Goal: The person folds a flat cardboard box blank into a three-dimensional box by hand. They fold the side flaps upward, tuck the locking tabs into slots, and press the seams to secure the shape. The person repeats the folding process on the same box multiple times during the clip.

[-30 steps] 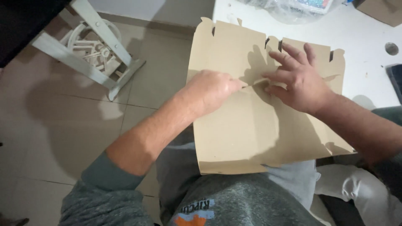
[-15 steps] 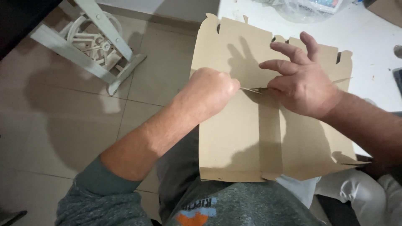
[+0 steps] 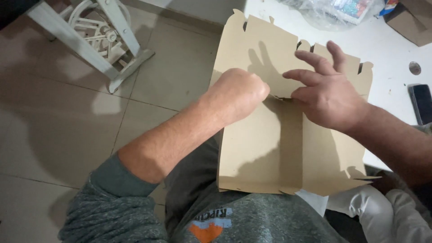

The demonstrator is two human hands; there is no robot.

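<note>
A flat brown cardboard box blank (image 3: 265,148) with cut tabs and slots lies across my lap, its far edge against a white table. My left hand (image 3: 238,95) is curled into a fist and pinches the cardboard at a slit near the sheet's middle. My right hand (image 3: 326,92) rests on the sheet just to the right of that slit, thumb and lower fingers at the fold, index and middle fingers spread and lifted. The two hands nearly touch. What the left fingers grip is hidden by the fist.
The white table (image 3: 382,49) at the upper right holds a clear plastic bag (image 3: 342,11), a brown box corner (image 3: 411,22) and a dark phone (image 3: 422,102). A white wooden frame (image 3: 96,38) stands on the tiled floor at the upper left.
Both hands have stayed at the slit in the cardboard. My right index and middle fingers have lifted and spread, and the sheet sits slightly more to the right in view.
</note>
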